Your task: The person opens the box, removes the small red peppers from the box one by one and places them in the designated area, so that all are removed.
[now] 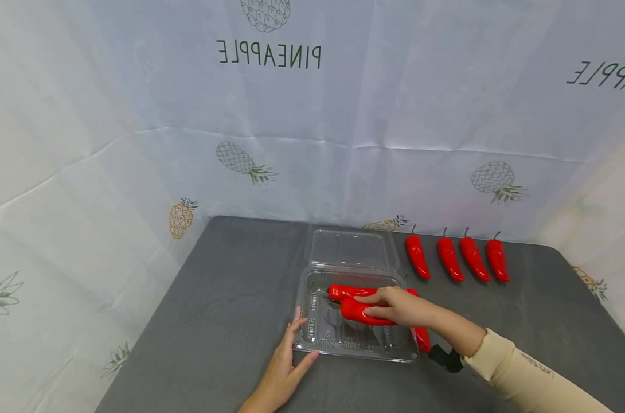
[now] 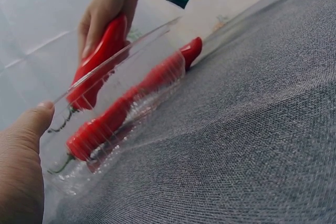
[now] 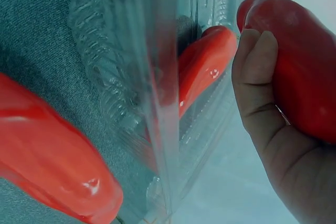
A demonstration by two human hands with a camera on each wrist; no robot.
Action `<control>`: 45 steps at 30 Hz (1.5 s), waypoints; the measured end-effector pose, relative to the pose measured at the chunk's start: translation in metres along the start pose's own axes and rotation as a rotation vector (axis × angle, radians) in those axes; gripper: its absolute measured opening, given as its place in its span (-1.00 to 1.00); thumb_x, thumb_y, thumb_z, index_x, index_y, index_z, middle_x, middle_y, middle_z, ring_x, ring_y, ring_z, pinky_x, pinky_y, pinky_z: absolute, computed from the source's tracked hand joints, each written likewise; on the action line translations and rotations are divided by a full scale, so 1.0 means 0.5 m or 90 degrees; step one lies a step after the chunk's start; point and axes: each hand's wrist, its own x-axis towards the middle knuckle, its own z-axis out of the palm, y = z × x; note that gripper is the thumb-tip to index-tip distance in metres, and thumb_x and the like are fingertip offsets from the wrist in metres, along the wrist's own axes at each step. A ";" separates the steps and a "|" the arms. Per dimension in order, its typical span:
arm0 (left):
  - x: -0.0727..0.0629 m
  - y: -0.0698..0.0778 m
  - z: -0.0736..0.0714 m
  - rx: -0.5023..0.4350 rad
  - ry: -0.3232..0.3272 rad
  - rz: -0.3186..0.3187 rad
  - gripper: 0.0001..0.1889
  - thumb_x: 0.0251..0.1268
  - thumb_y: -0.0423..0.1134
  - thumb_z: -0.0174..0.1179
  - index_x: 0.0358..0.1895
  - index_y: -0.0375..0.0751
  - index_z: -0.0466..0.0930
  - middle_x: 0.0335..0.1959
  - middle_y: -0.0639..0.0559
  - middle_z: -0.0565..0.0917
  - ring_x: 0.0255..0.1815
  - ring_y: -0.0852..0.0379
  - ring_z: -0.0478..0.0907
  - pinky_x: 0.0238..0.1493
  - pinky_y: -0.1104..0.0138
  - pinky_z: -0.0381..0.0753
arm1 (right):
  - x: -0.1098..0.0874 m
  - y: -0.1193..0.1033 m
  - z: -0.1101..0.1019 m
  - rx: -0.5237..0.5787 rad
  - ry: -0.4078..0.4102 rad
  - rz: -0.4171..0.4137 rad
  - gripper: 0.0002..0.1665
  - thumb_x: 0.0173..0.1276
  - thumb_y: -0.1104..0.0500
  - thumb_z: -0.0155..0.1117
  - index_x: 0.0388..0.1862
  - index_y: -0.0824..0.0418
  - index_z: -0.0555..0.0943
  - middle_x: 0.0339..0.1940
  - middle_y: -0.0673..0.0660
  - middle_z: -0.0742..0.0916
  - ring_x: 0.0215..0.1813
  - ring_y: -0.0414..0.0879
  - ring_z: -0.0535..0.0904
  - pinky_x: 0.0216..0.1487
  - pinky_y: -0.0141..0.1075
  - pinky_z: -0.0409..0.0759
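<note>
My right hand (image 1: 402, 307) grips a red chili pepper (image 1: 366, 312) by its sides, held over the clear plastic clamshell box (image 1: 356, 357). Another red pepper (image 1: 351, 292) lies crosswise in the back part of that box, its stem to the left. My left hand (image 1: 286, 358) is at the box's front left corner, fingers fairly straight along the left side and thumb at the front edge. In the left wrist view its thumb (image 2: 31, 124) touches the rim. One more pepper (image 3: 58, 156) lies on the table outside the box's right wall, partly hidden by my right arm in the head view.
The box's clear lid (image 1: 351, 248) lies folded open toward the back. Right of it, several red peppers (image 1: 449, 259) lie in a row near the table's far edge. A dark strap (image 1: 445, 358) is at my right wrist. A pineapple-printed cloth (image 1: 343, 115) hangs behind the grey table (image 1: 230, 287).
</note>
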 end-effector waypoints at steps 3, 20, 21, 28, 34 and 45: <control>-0.001 0.001 0.001 0.003 -0.002 -0.011 -0.38 0.23 -0.15 0.20 0.30 -0.28 0.21 0.47 -0.26 0.07 0.46 0.38 -0.08 0.36 0.69 -0.23 | -0.006 0.002 -0.001 0.003 0.010 0.013 -0.43 0.29 -0.03 0.22 0.22 0.20 0.50 -0.40 -0.01 0.58 -0.42 -0.21 0.31 -0.54 -0.45 0.28; -0.001 -0.002 0.000 0.011 0.011 0.024 -0.39 0.22 -0.20 0.22 0.29 -0.30 0.22 0.44 -0.33 0.09 0.45 0.38 -0.05 0.39 0.66 -0.22 | -0.053 0.019 0.006 0.092 0.082 0.023 -0.43 0.34 -0.01 0.16 0.24 0.26 0.46 -0.18 0.09 0.65 -0.26 -0.16 0.41 -0.41 -0.42 0.48; -0.001 -0.001 -0.001 0.010 0.010 0.022 -0.39 0.21 -0.20 0.22 0.29 -0.30 0.22 0.44 -0.33 0.09 0.45 0.39 -0.05 0.39 0.66 -0.22 | -0.056 0.019 0.010 0.107 0.085 0.022 -0.42 0.34 0.00 0.16 0.25 0.26 0.45 -0.17 0.11 0.65 -0.26 -0.15 0.41 -0.41 -0.42 0.49; 0.000 0.001 0.000 0.009 0.008 0.017 -0.38 0.22 -0.19 0.22 0.29 -0.32 0.21 0.45 -0.31 0.08 0.45 0.38 -0.06 0.39 0.66 -0.23 | -0.073 0.014 0.028 0.142 0.127 0.044 -0.40 0.33 -0.02 0.16 0.28 0.25 0.42 -0.20 0.10 0.60 -0.28 -0.18 0.41 -0.44 -0.40 0.50; -0.001 0.000 0.002 0.016 0.008 0.019 -0.38 0.22 -0.19 0.22 0.29 -0.30 0.21 0.45 -0.31 0.09 0.45 0.39 -0.06 0.38 0.67 -0.22 | -0.094 0.019 0.040 0.160 0.204 0.077 -0.39 0.34 -0.03 0.14 0.30 0.20 0.40 0.01 0.28 0.63 -0.16 -0.11 0.42 -0.38 -0.41 0.50; -0.002 -0.001 0.003 0.007 0.008 0.013 -0.39 0.23 -0.19 0.21 0.30 -0.28 0.20 0.45 -0.30 0.08 0.45 0.41 -0.07 0.36 0.70 -0.24 | -0.118 0.045 0.056 0.310 0.351 0.158 -0.43 0.40 0.06 0.09 0.35 0.18 0.34 0.12 0.38 0.55 -0.27 -0.09 0.61 -0.30 -0.34 0.64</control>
